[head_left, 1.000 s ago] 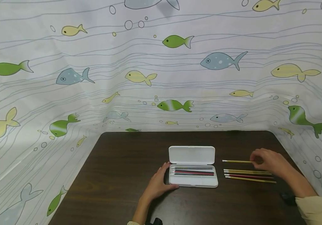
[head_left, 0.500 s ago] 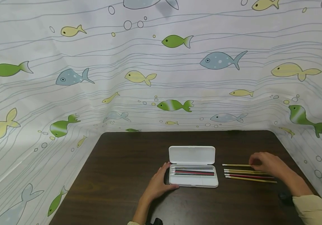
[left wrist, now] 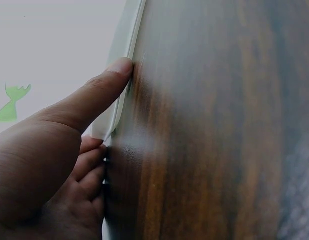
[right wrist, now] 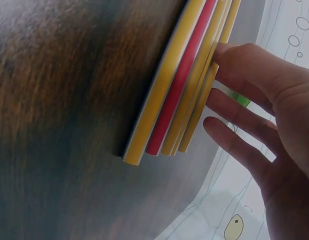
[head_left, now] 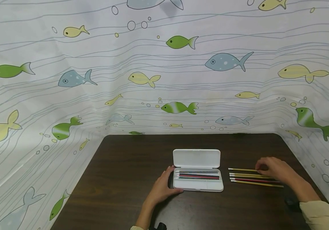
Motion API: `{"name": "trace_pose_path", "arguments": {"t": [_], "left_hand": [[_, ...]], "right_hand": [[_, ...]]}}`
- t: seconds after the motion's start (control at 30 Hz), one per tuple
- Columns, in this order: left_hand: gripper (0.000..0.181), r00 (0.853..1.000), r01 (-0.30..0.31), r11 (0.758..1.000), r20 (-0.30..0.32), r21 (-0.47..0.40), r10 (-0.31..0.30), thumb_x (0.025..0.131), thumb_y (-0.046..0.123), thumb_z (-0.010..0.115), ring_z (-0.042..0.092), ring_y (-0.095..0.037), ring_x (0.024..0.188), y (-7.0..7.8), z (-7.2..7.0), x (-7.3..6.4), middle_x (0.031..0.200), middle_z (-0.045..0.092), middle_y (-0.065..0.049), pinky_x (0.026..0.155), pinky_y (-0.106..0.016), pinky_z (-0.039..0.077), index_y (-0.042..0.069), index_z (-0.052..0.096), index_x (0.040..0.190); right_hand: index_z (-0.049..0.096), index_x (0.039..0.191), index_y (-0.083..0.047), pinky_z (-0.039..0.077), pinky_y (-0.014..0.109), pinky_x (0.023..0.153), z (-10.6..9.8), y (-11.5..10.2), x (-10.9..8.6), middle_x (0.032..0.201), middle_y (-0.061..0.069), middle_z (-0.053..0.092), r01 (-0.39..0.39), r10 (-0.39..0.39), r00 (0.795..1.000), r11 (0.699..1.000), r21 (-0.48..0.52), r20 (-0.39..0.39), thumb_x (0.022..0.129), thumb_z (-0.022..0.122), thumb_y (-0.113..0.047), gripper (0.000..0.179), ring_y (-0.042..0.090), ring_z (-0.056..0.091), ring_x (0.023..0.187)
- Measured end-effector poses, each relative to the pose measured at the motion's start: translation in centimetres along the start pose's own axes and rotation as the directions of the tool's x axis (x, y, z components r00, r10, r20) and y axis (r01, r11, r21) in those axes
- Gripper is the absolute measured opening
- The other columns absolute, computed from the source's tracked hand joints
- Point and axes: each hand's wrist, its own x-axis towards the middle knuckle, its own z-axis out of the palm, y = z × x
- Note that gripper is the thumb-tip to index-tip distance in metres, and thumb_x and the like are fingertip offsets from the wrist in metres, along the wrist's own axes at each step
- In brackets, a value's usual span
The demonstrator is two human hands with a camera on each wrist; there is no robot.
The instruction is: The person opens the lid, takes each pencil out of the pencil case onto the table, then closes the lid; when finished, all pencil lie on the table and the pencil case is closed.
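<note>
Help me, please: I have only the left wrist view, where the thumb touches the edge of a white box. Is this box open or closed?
Observer: The box is open; the head view shows its lid turned back on the far side.
Operator: Thank you. Is there something inside?
Observer: Yes, several pencils lie in it.
Operator: And could you say what the right hand is doing?
Observer: The fingers of the right hand hold a yellow pencil, the farthest from the person among those to the right of the box.
</note>
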Motion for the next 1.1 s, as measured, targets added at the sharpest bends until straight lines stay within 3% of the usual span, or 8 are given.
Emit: {"name": "trace_pose_path", "arguments": {"t": [0.23, 0.4, 0.73, 1.1], "left_hand": [[0.097, 1.000, -0.003, 1.000, -0.001, -0.002, 0.003, 0.072, 0.054, 0.082, 0.035, -0.047, 0.135, 0.0, 0.0, 0.0, 0.154, 0.034, -0.017, 0.102, -0.064, 0.033, 0.016, 0.038, 0.150], [0.097, 1.000, -0.015, 1.000, -0.008, -0.009, 0.015, 0.072, 0.051, 0.084, 0.035, -0.047, 0.135, 0.0, 0.0, 0.0, 0.153, 0.035, -0.018, 0.103, -0.063, 0.033, 0.014, 0.038, 0.149], [0.097, 1.000, -0.001, 1.000, 0.002, 0.001, 0.001, 0.072, 0.053, 0.083, 0.034, -0.044, 0.136, 0.0, 0.0, 0.0, 0.154, 0.035, -0.015, 0.104, -0.063, 0.033, 0.016, 0.038, 0.149], [0.096, 1.000, -0.006, 1.000, 0.005, -0.003, 0.006, 0.072, 0.052, 0.083, 0.033, -0.044, 0.137, 0.0, 0.0, -0.1, 0.154, 0.035, -0.014, 0.103, -0.064, 0.031, 0.016, 0.039, 0.149]], "right_hand": [[0.070, 0.086, -0.016, 0.053, 0.045, 0.066, -0.3, -0.5, -0.2, 0.084, -0.006, 0.066, -0.051, 0.051, 0.998, 0.999, 0.003, -0.019, 0.076, 0.083, -0.011, 0.017, 0.018, 0.064, 0.076], [0.071, 0.089, -0.014, 0.054, 0.046, 0.068, -0.8, -1.5, 0.0, 0.086, -0.006, 0.067, -0.065, 0.064, 0.994, 0.998, -0.010, -0.093, 0.077, 0.083, -0.013, 0.017, 0.019, 0.065, 0.078], [0.072, 0.089, -0.016, 0.055, 0.038, 0.065, -1.3, -5.5, 2.0, 0.084, -0.009, 0.065, 0.042, -0.051, 0.975, 0.998, -0.048, -0.216, 0.078, 0.082, -0.015, 0.015, 0.013, 0.063, 0.075], [0.073, 0.093, -0.019, 0.054, 0.033, 0.067, 1.3, -10.9, 5.1, 0.089, -0.014, 0.065, 0.186, -0.177, 0.950, 0.983, 0.008, -0.257, 0.079, 0.082, -0.017, 0.017, 0.006, 0.061, 0.079]]}}
